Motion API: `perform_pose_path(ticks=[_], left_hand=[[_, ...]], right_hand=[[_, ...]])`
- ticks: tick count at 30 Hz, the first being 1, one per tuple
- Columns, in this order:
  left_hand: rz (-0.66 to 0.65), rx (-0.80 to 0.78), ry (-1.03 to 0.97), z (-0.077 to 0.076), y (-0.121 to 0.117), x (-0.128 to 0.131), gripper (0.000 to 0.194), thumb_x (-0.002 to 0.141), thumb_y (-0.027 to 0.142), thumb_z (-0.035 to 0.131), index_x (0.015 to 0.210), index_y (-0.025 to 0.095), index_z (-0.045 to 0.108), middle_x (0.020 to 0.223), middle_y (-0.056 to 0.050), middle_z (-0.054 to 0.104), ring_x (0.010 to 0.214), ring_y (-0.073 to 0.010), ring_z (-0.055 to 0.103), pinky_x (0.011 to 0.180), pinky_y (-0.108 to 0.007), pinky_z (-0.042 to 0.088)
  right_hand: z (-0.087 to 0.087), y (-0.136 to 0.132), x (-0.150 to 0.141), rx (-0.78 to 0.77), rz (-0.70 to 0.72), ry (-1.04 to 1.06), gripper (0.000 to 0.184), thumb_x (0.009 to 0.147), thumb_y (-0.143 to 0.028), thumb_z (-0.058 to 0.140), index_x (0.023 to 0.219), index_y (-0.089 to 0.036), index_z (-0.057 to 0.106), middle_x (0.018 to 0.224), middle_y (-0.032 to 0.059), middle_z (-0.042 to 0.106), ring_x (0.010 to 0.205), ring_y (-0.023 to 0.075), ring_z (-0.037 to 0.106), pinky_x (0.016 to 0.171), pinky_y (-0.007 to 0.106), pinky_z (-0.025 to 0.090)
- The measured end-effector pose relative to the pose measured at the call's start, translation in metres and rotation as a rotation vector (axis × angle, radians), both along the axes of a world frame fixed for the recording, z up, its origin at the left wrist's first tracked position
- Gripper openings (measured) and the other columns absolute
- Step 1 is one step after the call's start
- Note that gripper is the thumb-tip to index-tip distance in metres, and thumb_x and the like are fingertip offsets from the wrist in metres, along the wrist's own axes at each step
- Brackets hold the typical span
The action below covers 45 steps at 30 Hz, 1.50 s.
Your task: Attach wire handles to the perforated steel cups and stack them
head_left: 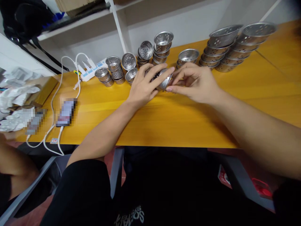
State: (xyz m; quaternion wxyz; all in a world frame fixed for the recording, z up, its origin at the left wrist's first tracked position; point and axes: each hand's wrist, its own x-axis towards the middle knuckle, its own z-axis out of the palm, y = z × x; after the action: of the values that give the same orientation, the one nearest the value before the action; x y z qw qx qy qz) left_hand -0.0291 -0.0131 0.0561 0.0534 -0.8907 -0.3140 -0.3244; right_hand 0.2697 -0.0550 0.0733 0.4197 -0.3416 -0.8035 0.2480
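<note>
A perforated metal cup point(165, 79) lies tilted on its side just above the tabletop, between my two hands. Fingers of my left hand point(144, 84) wrap over its top and left side, covering much of it. From the right, my right hand point(196, 82) pinches at the cup's edge with thumb and fingertips. Behind my hands stands a stack of similar cups point(164, 42), with another tilted cup point(146, 50) beside it. A shorter stack point(188, 57) sits just beyond my right hand.
Smaller stacked cups point(113, 63) stand to the left, and tall leaning stacks point(246, 45) to the right. A power strip point(94, 70) and a charging phone point(66, 112) with white cables lie on the yellow table point(150, 125). Another person's arm point(16, 163) is at far left.
</note>
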Motion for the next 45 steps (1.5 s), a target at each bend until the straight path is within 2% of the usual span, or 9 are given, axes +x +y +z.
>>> perform_pose_path(ticks=[5, 12, 19, 23, 28, 30, 33, 38, 45], left_hand=[[0.007, -0.01, -0.008, 0.001, 0.004, -0.004, 0.061, 0.124, 0.062, 0.071, 0.181, 0.041, 0.075, 0.184, -0.013, 0.077, 0.171, -0.0487, 0.065, 0.155, -0.081, 0.046], [0.118, -0.011, -0.17, 0.003, 0.01, -0.026, 0.092, 0.116, 0.088, 0.077, 0.189, 0.035, 0.062, 0.184, -0.02, 0.073, 0.177, -0.0479, 0.066, 0.156, -0.07, 0.051], [0.161, -0.268, -0.503, -0.017, 0.031, -0.033, 0.106, 0.109, 0.118, 0.051, 0.152, 0.025, 0.078, 0.131, -0.014, 0.087, 0.131, -0.0345, 0.086, 0.127, -0.059, 0.071], [0.133, -0.355, -0.538, -0.035, 0.053, -0.037, 0.11, 0.103, 0.124, 0.051, 0.145, 0.027, 0.079, 0.133, -0.015, 0.088, 0.127, -0.0337, 0.085, 0.12, -0.059, 0.073], [0.064, -0.605, -0.587, -0.056, 0.064, -0.037, 0.106, 0.101, 0.122, 0.061, 0.149, 0.028, 0.076, 0.142, -0.021, 0.09, 0.121, -0.035, 0.088, 0.099, -0.057, 0.08], [0.026, -0.692, -0.565, -0.057, 0.059, -0.034, 0.103, 0.103, 0.118, 0.062, 0.154, 0.029, 0.075, 0.146, -0.023, 0.089, 0.119, -0.0352, 0.089, 0.092, -0.054, 0.08], [-0.026, -0.751, -0.567, -0.048, 0.044, -0.027, 0.101, 0.1, 0.115, 0.071, 0.149, 0.026, 0.078, 0.141, -0.021, 0.091, 0.117, -0.0354, 0.089, 0.095, -0.053, 0.079], [-0.069, -0.798, -0.68, -0.029, 0.024, -0.02, 0.096, 0.091, 0.11, 0.089, 0.131, 0.023, 0.085, 0.131, -0.014, 0.09, 0.125, -0.0372, 0.087, 0.118, -0.057, 0.075], [-0.101, -0.824, -0.728, -0.027, 0.025, -0.021, 0.096, 0.084, 0.109, 0.097, 0.127, 0.023, 0.085, 0.132, -0.013, 0.089, 0.133, -0.0396, 0.083, 0.126, -0.061, 0.07]], right_hand=[[0.002, -0.002, 0.0, -0.002, -0.048, 0.032, 0.053, 0.098, -0.1, 0.094, 0.13, -0.058, 0.099, 0.155, 0.0104, 0.088, 0.154, 0.0609, 0.075, 0.129, 0.106, 0.062], [-0.002, 0.011, 0.014, 0.047, -0.225, 0.041, 0.065, 0.102, -0.106, 0.081, 0.14, -0.055, 0.094, 0.17, 0.0098, 0.082, 0.167, 0.0648, 0.065, 0.132, 0.103, 0.062], [-0.027, 0.042, 0.037, -0.041, -0.033, -0.465, 0.056, 0.107, -0.09, 0.083, 0.104, -0.034, 0.085, 0.124, 0.0192, 0.086, 0.131, 0.0544, 0.084, 0.124, 0.088, 0.068], [-0.031, 0.04, 0.033, -0.012, -0.063, -0.479, 0.055, 0.11, -0.083, 0.08, 0.127, -0.032, 0.087, 0.137, 0.0217, 0.085, 0.139, 0.0549, 0.082, 0.13, 0.086, 0.066], [-0.023, 0.024, 0.014, 0.108, -0.057, -0.257, 0.082, 0.116, -0.09, 0.077, 0.179, -0.038, 0.072, 0.18, 0.0196, 0.075, 0.17, 0.0547, 0.069, 0.15, 0.082, 0.054], [-0.025, 0.024, 0.005, 0.144, -0.005, -0.218, 0.09, 0.115, -0.092, 0.078, 0.188, -0.039, 0.067, 0.192, 0.018, 0.067, 0.182, 0.0555, 0.061, 0.157, 0.083, 0.047], [-0.035, 0.033, -0.004, 0.167, -0.003, -0.204, 0.076, 0.116, -0.089, 0.078, 0.173, -0.039, 0.082, 0.193, 0.0158, 0.067, 0.182, 0.0567, 0.062, 0.155, 0.086, 0.048], [-0.05, 0.054, 0.0, 0.182, -0.054, -0.148, 0.04, 0.119, -0.075, 0.081, 0.126, -0.039, 0.097, 0.17, 0.0137, 0.083, 0.163, 0.0541, 0.077, 0.145, 0.086, 0.06], [-0.055, 0.06, 0.004, 0.205, -0.036, -0.125, 0.031, 0.119, -0.068, 0.084, 0.118, -0.039, 0.097, 0.169, 0.0099, 0.087, 0.158, 0.0518, 0.082, 0.139, 0.086, 0.065]])
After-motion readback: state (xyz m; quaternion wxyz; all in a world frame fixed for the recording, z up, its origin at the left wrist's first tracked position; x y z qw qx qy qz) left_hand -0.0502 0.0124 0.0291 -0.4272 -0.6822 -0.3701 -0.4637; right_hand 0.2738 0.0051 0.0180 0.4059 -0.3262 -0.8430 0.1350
